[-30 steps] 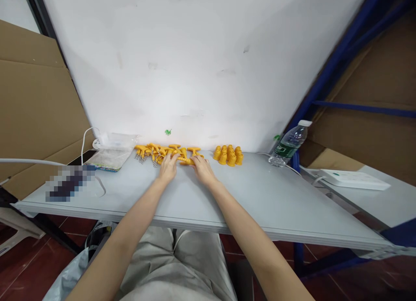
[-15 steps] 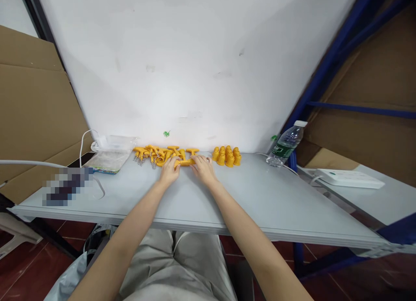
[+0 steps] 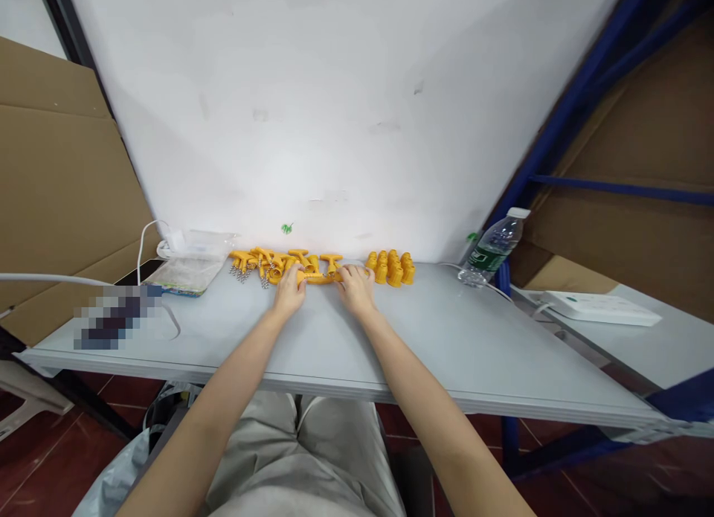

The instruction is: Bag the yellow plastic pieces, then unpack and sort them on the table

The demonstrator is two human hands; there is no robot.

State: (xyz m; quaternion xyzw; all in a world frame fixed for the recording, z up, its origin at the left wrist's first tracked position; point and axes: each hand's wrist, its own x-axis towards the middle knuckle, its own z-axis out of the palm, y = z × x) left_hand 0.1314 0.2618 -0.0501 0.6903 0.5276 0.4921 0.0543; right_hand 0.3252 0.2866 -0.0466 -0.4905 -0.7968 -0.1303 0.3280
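Note:
My left hand point(image 3: 288, 289) is closed around a yellow plastic piece with a ridged shaft point(image 3: 313, 276) that points right. Across from it, my right hand point(image 3: 357, 288) grips a yellow corkscrew piece point(image 3: 338, 276), mostly covered by the fingers. A small gap with a glint of metal separates the two held pieces. Behind my left hand lies a pile of yellow T-handled corkscrews point(image 3: 259, 258) with metal spirals. One yellow T-shaped piece point(image 3: 331, 259) stands just behind the gap. To the right of my right hand, several yellow cup-shaped pieces point(image 3: 395, 270) stand grouped together.
A clear plastic bag point(image 3: 193, 268) and white cables lie on the left of the grey table point(image 3: 435, 353), near a blurred dark object point(image 3: 117, 320). A water bottle point(image 3: 494, 248) leans at the right. A white power strip point(image 3: 602, 309) rests beyond it. White board backs the table.
My right hand has shifted slightly right, away from my left hand. The held yellow pieces, close together before, now show a gap between them.

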